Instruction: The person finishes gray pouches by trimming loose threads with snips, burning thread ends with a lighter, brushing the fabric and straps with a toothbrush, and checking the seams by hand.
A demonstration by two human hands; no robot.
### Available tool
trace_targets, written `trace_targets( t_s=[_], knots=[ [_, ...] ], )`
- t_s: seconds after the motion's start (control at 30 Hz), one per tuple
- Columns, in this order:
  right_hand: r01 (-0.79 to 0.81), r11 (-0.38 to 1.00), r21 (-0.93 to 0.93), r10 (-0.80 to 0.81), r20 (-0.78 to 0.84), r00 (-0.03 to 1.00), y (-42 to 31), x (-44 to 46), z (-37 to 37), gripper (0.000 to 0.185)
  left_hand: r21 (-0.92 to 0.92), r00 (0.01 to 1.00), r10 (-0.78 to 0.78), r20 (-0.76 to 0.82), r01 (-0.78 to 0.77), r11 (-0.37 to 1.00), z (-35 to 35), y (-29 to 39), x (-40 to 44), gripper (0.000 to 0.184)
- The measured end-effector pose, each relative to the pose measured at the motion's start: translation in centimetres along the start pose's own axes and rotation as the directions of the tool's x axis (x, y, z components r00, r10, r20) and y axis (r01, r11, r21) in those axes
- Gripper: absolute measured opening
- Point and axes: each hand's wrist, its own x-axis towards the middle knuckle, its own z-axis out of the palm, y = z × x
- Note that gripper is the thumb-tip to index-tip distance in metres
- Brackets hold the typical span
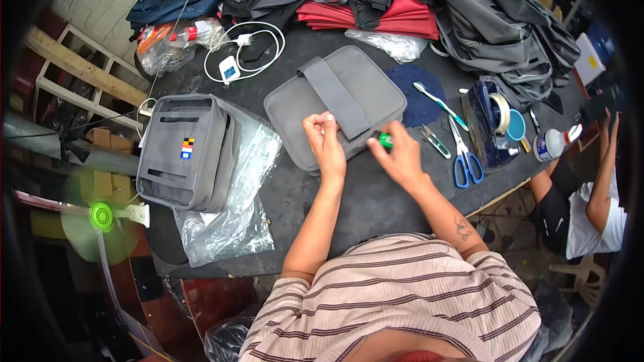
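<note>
A grey rectangular bag [295, 104] lies tilted on the black table, with a wide grey strap [339, 97] across its top. Over the bag's near edge is my left hand [325, 142], its fingers curled together; whether it pinches anything small cannot be made out. My right hand [399, 154] is closed around a small green object [385, 140] beside the bag's right corner. To the left stands a second grey bag [178, 154] with slots and a colourful flag patch, partly on clear plastic [241, 194].
Blue-handled scissors [467, 161], small snips [436, 142], a toothbrush [439, 105] and a navy organizer [484, 117] lie right. Grey backpacks [490, 27] and red cloth [402, 17] are piled behind. A green fan [100, 216] is left; another person [600, 208] is at right.
</note>
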Motion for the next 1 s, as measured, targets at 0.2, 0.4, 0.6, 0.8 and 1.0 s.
trace_targets(
  t_s=[0.2, 0.4, 0.6, 0.8, 1.0],
  knots=[
    [0.022, 0.945, -0.328, -0.045, -0.064, 0.997, 6.3, -0.1, -3.9, 0.029, -0.26, 0.831, -0.457, 0.316, 0.539, 0.801, -1.7, 0.4, 7.6, 0.037],
    [-0.05, 0.874, -0.484, -0.011, -0.123, 0.992, 6.6, -0.4, -6.1, 0.039, -0.365, 0.709, -0.528, 0.466, 0.699, 0.616, 0.9, 3.5, 12.5, 0.046],
    [0.156, 0.988, 0.016, -0.146, -0.268, 0.952, 2.3, 2.1, -6.3, 0.016, -0.313, 0.911, -0.185, 0.368, 0.308, 0.898, 3.7, 8.2, 7.4, 0.027],
    [0.209, 0.874, 0.44, -0.177, -0.112, 0.978, -2.1, 4.2, -3.0, 0.046, -0.32, 0.809, -0.16, 0.566, 0.394, 0.862, 4.0, 8.0, 2.8, 0.031],
    [-0.039, 0.921, 0.387, -0.04, 0.193, 0.98, 0.5, 2.7, -0.8, 0.029, -0.243, 0.719, -0.282, 0.635, 0.532, 0.811, 3.8, 9.1, 4.1, 0.042]
  ],
)
